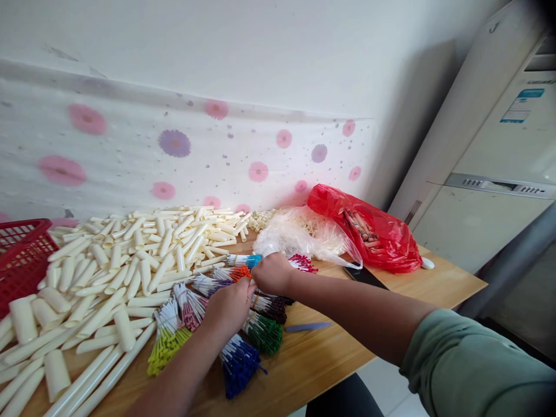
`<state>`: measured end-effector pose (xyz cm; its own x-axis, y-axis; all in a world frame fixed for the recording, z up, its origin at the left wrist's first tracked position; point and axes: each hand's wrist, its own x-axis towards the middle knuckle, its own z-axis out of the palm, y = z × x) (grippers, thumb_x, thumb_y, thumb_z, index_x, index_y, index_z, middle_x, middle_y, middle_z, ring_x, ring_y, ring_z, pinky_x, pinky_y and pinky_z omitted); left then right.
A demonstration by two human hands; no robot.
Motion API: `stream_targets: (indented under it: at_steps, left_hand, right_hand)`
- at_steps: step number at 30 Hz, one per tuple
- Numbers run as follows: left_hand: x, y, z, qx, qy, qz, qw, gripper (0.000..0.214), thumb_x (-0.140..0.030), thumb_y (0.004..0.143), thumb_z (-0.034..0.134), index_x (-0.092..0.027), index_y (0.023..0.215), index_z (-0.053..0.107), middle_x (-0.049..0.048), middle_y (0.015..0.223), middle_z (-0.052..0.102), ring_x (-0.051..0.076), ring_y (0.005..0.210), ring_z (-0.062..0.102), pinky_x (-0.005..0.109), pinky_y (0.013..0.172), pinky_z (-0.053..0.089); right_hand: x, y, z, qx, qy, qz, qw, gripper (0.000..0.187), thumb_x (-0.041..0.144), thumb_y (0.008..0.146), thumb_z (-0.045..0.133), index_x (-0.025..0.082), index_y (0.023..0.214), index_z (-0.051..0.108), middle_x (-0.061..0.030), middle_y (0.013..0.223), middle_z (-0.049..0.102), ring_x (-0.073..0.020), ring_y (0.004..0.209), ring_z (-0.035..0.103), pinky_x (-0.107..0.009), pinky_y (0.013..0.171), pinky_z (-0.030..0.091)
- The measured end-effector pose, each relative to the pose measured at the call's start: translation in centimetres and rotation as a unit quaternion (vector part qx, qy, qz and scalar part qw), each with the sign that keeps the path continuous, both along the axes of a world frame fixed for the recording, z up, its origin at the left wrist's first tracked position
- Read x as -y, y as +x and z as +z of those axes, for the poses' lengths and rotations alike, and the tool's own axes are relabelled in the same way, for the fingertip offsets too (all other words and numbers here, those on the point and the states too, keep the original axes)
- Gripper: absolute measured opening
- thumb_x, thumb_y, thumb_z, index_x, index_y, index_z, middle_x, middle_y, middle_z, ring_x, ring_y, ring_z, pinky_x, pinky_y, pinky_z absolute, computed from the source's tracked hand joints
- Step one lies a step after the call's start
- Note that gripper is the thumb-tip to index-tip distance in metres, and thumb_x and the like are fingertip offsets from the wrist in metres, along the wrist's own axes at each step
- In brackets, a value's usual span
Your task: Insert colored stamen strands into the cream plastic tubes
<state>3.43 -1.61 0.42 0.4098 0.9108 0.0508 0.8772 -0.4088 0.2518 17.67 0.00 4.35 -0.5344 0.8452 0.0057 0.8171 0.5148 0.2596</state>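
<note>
My left hand (229, 308) is closed, its fingertips meeting those of my right hand (271, 273), also closed. Whatever is pinched between them is too small and hidden to make out. Around both hands lie bundles of thin white sticks with coloured ends: yellow-green (167, 339), pink (190, 307), purple (211, 284), orange (234, 272), light blue (243, 260), crimson (303, 263), dark brown (271, 308), green (263, 333) and dark blue (240, 365). Partly, my hands and forearms cover the bundles in the middle.
Cream-coloured tubes (125, 269) are heaped on the wooden table (334, 353) at left, beside a red basket (24, 260). Toward the back right lie a clear plastic bag (286, 229), a red bag (365, 229) and a dark phone (367, 276). A purple strip (308, 327) rests nearby.
</note>
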Motion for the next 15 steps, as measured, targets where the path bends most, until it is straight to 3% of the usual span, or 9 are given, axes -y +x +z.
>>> stream_targets:
  at_steps: [7,15]
  left_hand:
    - [-0.6,-0.1,-0.1,0.084,-0.044,-0.038,0.995,0.038,-0.034,0.096,0.025,-0.017,0.087,0.058,0.0115,0.090,0.072,0.024,0.086,0.067,0.031,0.071,0.044]
    - [-0.3,-0.2,0.0,-0.065,-0.009,-0.004,0.998,0.040,-0.040,0.094,0.028,-0.018,0.093,0.061,0.0147,0.088,0.073,0.034,0.084,0.069,0.038,0.067,0.044]
  right_hand:
    - [0.4,1.1,-0.4,-0.025,0.028,0.034,0.999,0.030,0.020,0.093,0.034,0.014,0.097,0.064,-0.0166,0.099,0.068,-0.0274,0.093,0.065,-0.038,0.069,0.050]
    - [-0.4,0.0,-2.3,-0.068,-0.024,-0.011,0.997,0.020,0.029,0.080,0.056,0.014,0.074,0.069,-0.0136,0.076,0.072,-0.0282,0.069,0.069,-0.037,0.058,0.052]
